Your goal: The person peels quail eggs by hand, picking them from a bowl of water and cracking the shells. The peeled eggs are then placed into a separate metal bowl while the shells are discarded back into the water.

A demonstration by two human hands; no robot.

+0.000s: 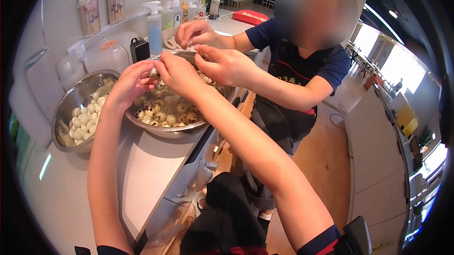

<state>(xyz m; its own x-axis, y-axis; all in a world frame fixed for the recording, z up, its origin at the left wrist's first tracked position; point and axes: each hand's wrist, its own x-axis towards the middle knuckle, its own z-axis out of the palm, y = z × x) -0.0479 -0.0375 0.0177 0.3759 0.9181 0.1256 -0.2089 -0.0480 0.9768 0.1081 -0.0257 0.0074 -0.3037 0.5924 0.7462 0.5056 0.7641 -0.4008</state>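
Note:
Over the near side of a large steel bowl (177,130), my left hand (128,83) pinches a small pale quail egg (152,72) between its fingertips. My right hand (178,76) bends in from the other side, its fingertips closed against the same egg, which they partly cover. Below both hands, the bowl holds speckled quail eggs (163,108) in water, with broken shell among them. To the left, a second steel bowl (60,113) contains many smooth white peeled quail eggs (86,120).
Across the large bowl, a co-worker's two hands (224,65) are raised above its far rim. A blue pump bottle (154,30), a small black box (139,49) and a clear plastic container (106,56) stand behind the bowls. The counter edge (177,172) runs below my right forearm.

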